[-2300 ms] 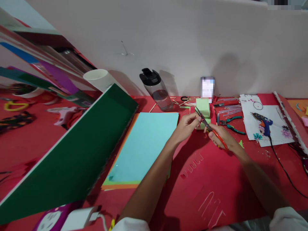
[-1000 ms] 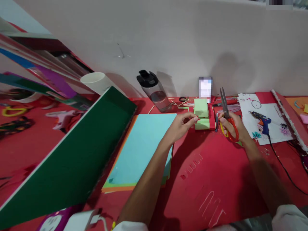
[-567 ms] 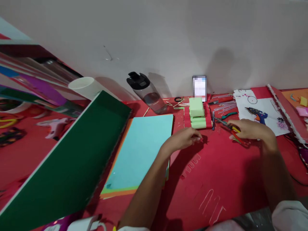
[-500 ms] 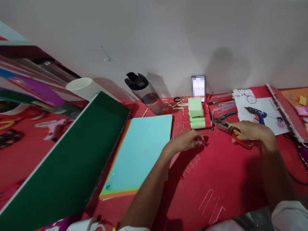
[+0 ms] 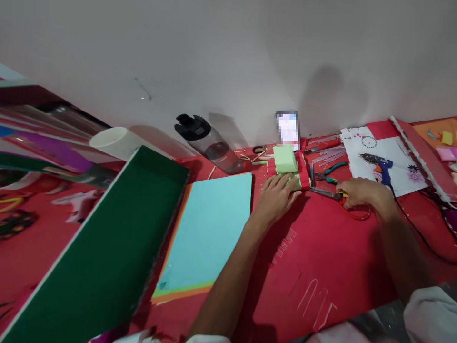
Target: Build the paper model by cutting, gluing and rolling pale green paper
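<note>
My left hand lies with stretched fingers over the near edge of a small red and green paper piece. A pale green block sits on top of that piece. My right hand has its fingers curled at the handles of a pair of scissors with red and yellow handles. The scissors lie low on the red table, blades pointing left toward the paper piece. Green-handled pliers lie just beyond the blades. My right fingertips are partly hidden.
A phone leans on the wall beside a dark-lidded bottle. Coloured paper sheets and a green board stand to the left. A blue glue gun with a cord rests on white paper at right.
My left hand has moved forward from above the table onto the paper piece, its fingers stretching out. My right hand has lowered the scissors and shifted slightly left.
</note>
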Demonstrator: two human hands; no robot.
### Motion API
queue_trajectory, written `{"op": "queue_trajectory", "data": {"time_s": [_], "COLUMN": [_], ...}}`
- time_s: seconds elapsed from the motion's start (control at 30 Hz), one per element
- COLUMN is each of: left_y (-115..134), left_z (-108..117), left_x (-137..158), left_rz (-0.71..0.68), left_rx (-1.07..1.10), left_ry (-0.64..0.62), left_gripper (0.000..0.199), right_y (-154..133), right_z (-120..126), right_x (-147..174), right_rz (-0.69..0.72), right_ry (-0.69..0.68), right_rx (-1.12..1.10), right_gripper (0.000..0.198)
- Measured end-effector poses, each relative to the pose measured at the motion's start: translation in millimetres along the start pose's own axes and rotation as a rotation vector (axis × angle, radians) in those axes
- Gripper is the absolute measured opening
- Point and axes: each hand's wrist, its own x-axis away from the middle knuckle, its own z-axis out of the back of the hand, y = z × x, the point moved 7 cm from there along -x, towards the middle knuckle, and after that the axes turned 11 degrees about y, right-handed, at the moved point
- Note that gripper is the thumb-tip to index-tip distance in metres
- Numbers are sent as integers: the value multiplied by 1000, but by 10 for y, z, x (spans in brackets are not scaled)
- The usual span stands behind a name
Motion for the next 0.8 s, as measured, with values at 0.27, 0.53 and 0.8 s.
{"op": "queue_trajectory", "data": {"time_s": [0.27, 0.53, 0.8], "left_y": [-59, -76, -112], "left_z": [-216, -210, -134], "left_x": [28, 18, -7], "left_rz": [30, 24, 24], "left_rx": [-51, -47, 18], "left_ry": [23, 37, 40], "left_gripper": [55, 54, 52], "right_y": [2, 53, 92], "right_z": [-22, 19, 68], "right_x": [-27, 21, 63], "right_rz": [18, -29, -95], "right_ry": [3, 32, 41], "right_rx": [-1, -23, 37], "right_gripper": [40, 39, 38]}}
